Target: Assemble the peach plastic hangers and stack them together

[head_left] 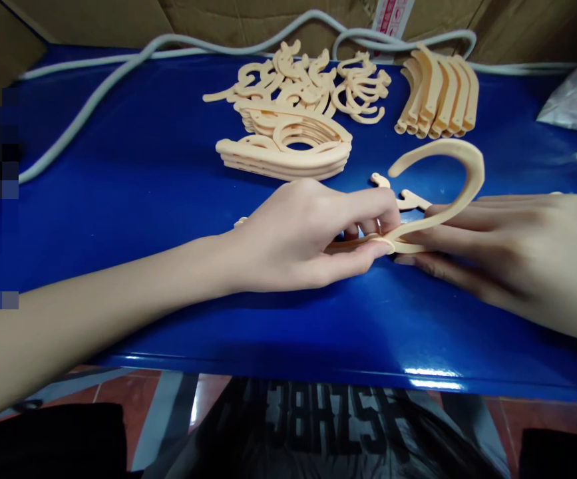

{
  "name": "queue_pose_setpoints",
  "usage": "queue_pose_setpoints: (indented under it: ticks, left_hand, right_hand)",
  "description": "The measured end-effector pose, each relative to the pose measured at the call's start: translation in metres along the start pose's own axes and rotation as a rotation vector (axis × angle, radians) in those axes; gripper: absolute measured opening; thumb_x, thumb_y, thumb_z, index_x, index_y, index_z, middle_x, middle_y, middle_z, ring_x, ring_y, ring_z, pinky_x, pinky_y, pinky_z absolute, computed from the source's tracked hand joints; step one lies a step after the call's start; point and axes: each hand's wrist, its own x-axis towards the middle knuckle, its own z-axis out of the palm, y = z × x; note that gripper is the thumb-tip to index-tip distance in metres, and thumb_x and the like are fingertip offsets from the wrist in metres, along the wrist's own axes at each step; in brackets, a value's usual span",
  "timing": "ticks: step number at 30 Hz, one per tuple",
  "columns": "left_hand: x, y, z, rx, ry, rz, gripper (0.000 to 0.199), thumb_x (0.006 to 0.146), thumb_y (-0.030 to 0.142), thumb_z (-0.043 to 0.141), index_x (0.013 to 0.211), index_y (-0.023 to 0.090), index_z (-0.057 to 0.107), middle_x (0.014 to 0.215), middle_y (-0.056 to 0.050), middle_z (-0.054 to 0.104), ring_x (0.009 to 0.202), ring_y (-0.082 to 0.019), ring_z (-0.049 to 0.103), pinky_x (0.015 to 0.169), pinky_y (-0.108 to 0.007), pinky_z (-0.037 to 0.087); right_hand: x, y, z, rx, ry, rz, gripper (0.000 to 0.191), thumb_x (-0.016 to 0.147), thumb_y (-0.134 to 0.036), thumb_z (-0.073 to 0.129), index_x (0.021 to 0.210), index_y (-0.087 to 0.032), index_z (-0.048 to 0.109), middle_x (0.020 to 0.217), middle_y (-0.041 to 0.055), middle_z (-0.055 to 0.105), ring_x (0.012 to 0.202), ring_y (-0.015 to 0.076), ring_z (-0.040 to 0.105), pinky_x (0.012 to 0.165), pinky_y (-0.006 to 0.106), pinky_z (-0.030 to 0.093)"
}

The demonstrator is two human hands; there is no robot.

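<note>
While both bare hands meet over the glossy blue tabletop [143, 199], the pale peach, smooth plastic clothes hanger [474, 174] lies between them, right of the middle and nearer than the stacked parts. Its hook rises in a broad, open curve, rounded at the free tip and slightly angular along its outer right bend, then narrows as it sweeps down leftward to the joint. A slim strip extends below the hook on both sides of that joint, mostly covered by fingers; a small rounded end shows under the left thumb. The surface looks matte and even in colour.

The left hand [313, 233] is clamped on the hanger at the joint, thumb in front and fingers curled behind. The right hand [522, 249] is closed on the strip's right side, its fingertips near the hook's base. Just behind the hands lies a small peach plastic piece with a notched end [412, 199], partly hidden.

Farther back sit a neat stack of peach plastic folded hangers [288, 159], a tangled pile of peach plastic hooks [313, 96] and, to the right, a row of curved peach plastic arms [432, 86].
</note>
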Motion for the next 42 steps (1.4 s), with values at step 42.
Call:
queue_pose_setpoints:
  ticks: [42]
  left_hand:
    - [0.0046,0.0005,-0.0010,-0.394,0.011,-0.102,0.009,0.101,0.020,0.076,0.094,0.018,0.071,0.090,-0.002,0.080,0.079,-0.013,0.079,0.075,-0.023,0.065]
  right_hand:
    - [0.0048,0.0026,0.0020,-0.138,0.127,-0.083,0.039,0.118,-0.024,0.042,0.111,-0.021,0.080,0.089,0.0025,0.084,0.073,0.0187,0.078,0.063,0.033,0.057]
